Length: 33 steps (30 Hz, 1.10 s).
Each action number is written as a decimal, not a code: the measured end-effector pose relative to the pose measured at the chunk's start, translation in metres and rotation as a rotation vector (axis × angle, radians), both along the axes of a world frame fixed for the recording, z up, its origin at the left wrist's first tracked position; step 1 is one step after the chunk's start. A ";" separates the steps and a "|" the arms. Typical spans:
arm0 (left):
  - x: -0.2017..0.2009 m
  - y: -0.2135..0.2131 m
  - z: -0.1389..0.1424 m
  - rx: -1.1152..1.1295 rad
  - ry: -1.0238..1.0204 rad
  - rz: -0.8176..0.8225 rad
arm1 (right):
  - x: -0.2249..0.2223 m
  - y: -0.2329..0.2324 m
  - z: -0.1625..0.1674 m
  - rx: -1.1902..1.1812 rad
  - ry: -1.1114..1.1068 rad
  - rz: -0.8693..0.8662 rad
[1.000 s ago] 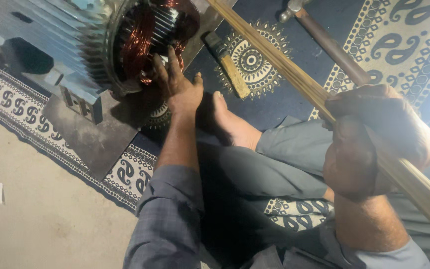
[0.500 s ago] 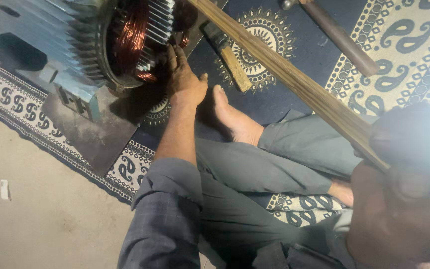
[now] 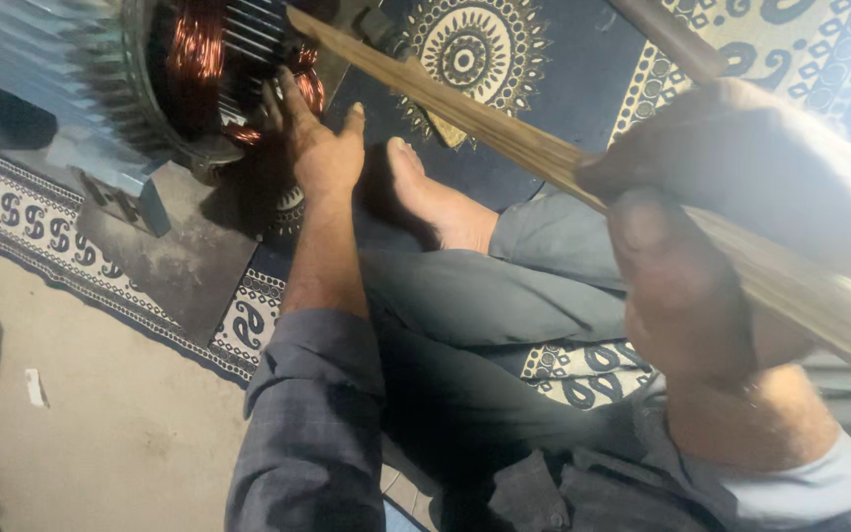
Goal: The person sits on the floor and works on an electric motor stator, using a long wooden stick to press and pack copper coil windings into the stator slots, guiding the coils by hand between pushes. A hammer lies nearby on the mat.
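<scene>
Head view: The motor [image 3: 100, 89] lies on its side at upper left, resting on a patterned rug [image 3: 504, 59] over a bare floor [image 3: 100, 433]. Its open end faces the person and exposes copper windings [image 3: 194, 49] inside the finned grey housing. The left hand [image 3: 322, 148] is open, fingers spread, with fingertips pressed against the windings at the lower rim of the opening. The right hand [image 3: 731, 217], close to the camera and blurred, is closed around a long wooden stick [image 3: 485, 123]. The stick runs diagonally from that hand up to the left; its far tip sits at the motor opening, just above the left hand. A bare foot [image 3: 435, 202] rests on the rug just right of the left hand. A second wooden handle [image 3: 667, 39] lies on the rug at upper right.
</scene>
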<state>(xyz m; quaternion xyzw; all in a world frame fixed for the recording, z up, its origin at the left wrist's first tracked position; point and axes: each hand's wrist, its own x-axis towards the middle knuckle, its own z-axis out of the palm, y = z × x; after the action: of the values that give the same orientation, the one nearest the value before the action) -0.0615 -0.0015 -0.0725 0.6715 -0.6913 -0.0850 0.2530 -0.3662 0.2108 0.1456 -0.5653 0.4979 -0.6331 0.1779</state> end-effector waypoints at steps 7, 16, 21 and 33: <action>-0.016 0.018 0.004 0.047 0.191 0.062 | 0.001 -0.024 -0.001 0.041 0.098 0.096; -0.033 0.024 0.015 0.385 0.191 0.046 | 0.009 -0.018 0.010 -0.020 0.079 -0.006; -0.040 0.024 0.014 0.489 0.166 -0.079 | 0.022 -0.017 0.012 0.018 0.041 -0.047; -0.047 0.019 0.029 0.659 0.085 -0.114 | 0.050 -0.012 0.012 0.019 0.034 -0.032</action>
<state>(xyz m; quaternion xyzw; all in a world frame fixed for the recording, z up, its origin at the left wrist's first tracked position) -0.1084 0.0172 -0.0435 0.6735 -0.6517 -0.3458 0.0457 -0.3162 0.1992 0.1576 -0.5661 0.5159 -0.6215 0.1648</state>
